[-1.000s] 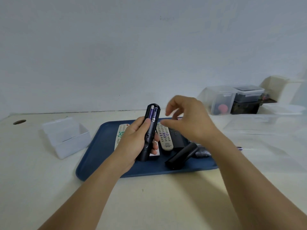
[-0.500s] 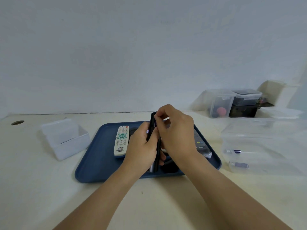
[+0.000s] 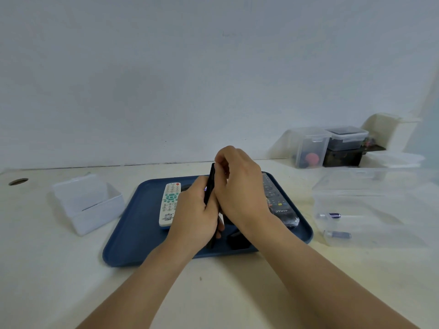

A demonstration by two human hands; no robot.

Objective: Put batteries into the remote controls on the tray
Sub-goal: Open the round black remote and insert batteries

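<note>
Left hand [image 3: 194, 214] and right hand [image 3: 240, 188] meet, fingers curled, forearms converging.

The black remote [image 3: 210, 186] stands nearly upright above the centre of the blue tray [image 3: 133, 236], edge-on to the camera; its battery bay is not visible. The white remote [image 3: 169, 204] lies flat, buttons up, at the tray's 9 o'clock. A second black remote [image 3: 276, 200] lies flat at 3 o'clock. Two batteries [image 3: 331, 215] lie in a clear box beyond 3 o'clock.

Single head-worn cam, wide-angle, looked forward and down across the table [image 3: 47, 269] toward the wall [image 3: 166, 79]; tray [image 3: 133, 233] sat close, centred.
</note>
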